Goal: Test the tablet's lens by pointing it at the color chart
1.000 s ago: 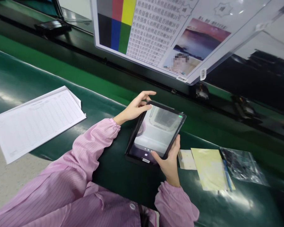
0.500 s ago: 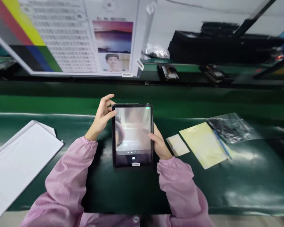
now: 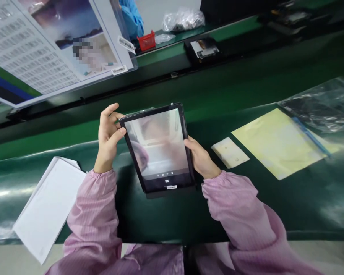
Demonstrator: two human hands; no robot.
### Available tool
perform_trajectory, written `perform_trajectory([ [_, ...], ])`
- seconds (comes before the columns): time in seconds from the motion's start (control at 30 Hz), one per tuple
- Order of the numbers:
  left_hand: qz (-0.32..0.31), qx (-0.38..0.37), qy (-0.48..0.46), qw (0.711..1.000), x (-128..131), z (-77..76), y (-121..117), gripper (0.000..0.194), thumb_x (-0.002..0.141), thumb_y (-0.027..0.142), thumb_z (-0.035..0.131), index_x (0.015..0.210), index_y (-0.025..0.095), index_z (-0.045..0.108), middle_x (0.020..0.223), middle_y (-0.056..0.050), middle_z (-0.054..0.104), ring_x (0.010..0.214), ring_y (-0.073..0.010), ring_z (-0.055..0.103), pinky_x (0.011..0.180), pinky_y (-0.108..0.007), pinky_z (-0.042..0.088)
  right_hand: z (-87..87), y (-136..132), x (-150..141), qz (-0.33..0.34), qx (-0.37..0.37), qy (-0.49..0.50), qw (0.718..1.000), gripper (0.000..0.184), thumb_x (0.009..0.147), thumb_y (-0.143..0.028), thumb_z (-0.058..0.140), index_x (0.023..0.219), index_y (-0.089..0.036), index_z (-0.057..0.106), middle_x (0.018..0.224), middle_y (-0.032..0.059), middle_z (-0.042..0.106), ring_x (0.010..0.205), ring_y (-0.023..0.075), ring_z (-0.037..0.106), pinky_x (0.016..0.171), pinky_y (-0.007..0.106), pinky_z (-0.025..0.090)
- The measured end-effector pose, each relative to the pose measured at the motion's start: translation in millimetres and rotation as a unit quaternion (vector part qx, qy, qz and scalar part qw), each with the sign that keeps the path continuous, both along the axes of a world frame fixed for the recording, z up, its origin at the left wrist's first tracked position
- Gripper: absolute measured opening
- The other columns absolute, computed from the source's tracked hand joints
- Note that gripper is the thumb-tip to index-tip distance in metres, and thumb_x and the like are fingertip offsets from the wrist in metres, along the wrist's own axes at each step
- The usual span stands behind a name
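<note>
A black tablet [image 3: 158,147] stands tilted above the dark green mat [image 3: 275,206], its lit screen showing a pale camera preview with small icons along the bottom. My left hand [image 3: 107,135] grips the tablet's upper left corner, thumb on the front edge and fingers curled behind. My right hand [image 3: 199,156] holds the right edge at mid height, thumb on the bezel. Both arms wear pink striped sleeves.
A white paper stack [image 3: 50,206] lies at the left. A small pale card [image 3: 230,152], a yellow sheet [image 3: 278,141] with a blue pen [image 3: 311,135] and a clear plastic bag [image 3: 323,107] lie at the right. A printed test chart [image 3: 46,49] hangs behind.
The view has swung right and tilted. The tablet has turned from lying slanted to upright between both hands, and my right hand has shifted from its bottom edge to its right side.
</note>
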State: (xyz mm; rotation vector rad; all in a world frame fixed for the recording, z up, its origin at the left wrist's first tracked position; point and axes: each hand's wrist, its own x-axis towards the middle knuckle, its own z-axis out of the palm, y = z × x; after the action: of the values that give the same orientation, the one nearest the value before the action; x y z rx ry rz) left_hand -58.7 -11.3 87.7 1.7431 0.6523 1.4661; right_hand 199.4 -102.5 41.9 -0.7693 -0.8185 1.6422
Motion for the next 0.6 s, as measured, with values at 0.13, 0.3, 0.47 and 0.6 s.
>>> perform_trajectory([
  [0.13,-0.001,0.007,0.009,1.000,0.3,4.4,-2.8,0.053,0.086,0.039,0.077,0.137,0.034,0.063,0.097,-0.004,0.061,0.080,-0.0172,0.054,0.059,-0.025,0.047,2.1,-1.4,3.3,0.014,0.020,-0.046,0.999,0.047,0.084,-0.044,0.077,0.126,-0.022,0.070,0.133,0.0049,0.066,0.126,0.0287,0.061,0.114,0.043,0.047],
  [0.3,0.008,0.011,0.022,1.000,0.7,9.8,-6.5,0.052,0.085,0.043,0.078,0.135,0.039,0.064,0.099,-0.004,0.061,0.083,-0.0193,0.054,0.060,-0.027,0.047,4.4,-1.3,7.9,0.052,0.005,-0.074,0.996,0.053,0.069,-0.026,0.087,0.119,-0.021,0.070,0.122,0.0048,0.070,0.111,0.0273,0.067,0.105,0.045,0.053],
  [0.47,0.013,0.012,0.017,1.000,-1.1,11.7,-7.0,0.054,0.083,0.050,0.081,0.133,0.037,0.064,0.100,-0.005,0.061,0.085,-0.0212,0.054,0.063,-0.031,0.045,9.4,-2.8,9.4,0.078,0.018,-0.117,0.990,0.057,0.061,-0.021,0.089,0.114,-0.020,0.069,0.121,0.0060,0.070,0.111,0.0297,0.066,0.105,0.048,0.053],
  [0.6,0.005,0.014,0.015,1.000,-1.4,11.4,-5.8,0.055,0.082,0.049,0.083,0.133,0.037,0.065,0.099,-0.004,0.059,0.087,-0.0207,0.055,0.067,-0.030,0.048,12.2,-2.9,5.1,0.047,-0.029,-0.157,0.986,0.055,0.058,-0.030,0.092,0.107,-0.018,0.070,0.113,0.0070,0.071,0.107,0.0320,0.067,0.102,0.052,0.054],
])
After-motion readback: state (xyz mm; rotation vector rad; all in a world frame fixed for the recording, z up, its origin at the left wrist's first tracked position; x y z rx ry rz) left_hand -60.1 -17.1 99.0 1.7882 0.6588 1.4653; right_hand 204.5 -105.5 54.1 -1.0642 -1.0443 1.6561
